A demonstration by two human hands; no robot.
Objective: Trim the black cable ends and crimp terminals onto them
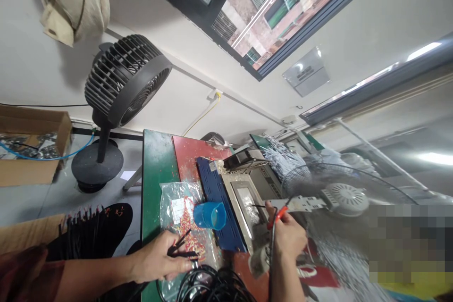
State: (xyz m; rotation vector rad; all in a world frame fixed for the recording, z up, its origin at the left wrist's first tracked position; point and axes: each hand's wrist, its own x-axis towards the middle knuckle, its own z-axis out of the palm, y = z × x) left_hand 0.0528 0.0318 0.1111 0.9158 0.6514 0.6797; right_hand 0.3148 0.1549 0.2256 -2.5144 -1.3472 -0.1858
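Note:
My left hand [164, 257] is closed around short black cable ends [182, 245], which stick out between thumb and fingers toward the right. Just below it lies a coiled bundle of black cable [212, 285]. My right hand [290, 238] grips a red-handled tool [278, 217]; its exact kind is unclear. A thin dark rod or wire points left from the fingers, over a beige machine with a metal-framed recess [244, 207]. A black cable [272, 255] runs down along my right wrist. Between the hands is a blue plastic cup [210, 215], tipped on its side.
A clear plastic bag [166, 203] with red and yellow scraps covers part of the green table [151, 184]. A dark blue slotted box [221, 198] stands beside the machine. A black fan [123, 80] stands left; a wire-caged fan [343, 198] is right. Stripped cables [88, 226] lie lower left.

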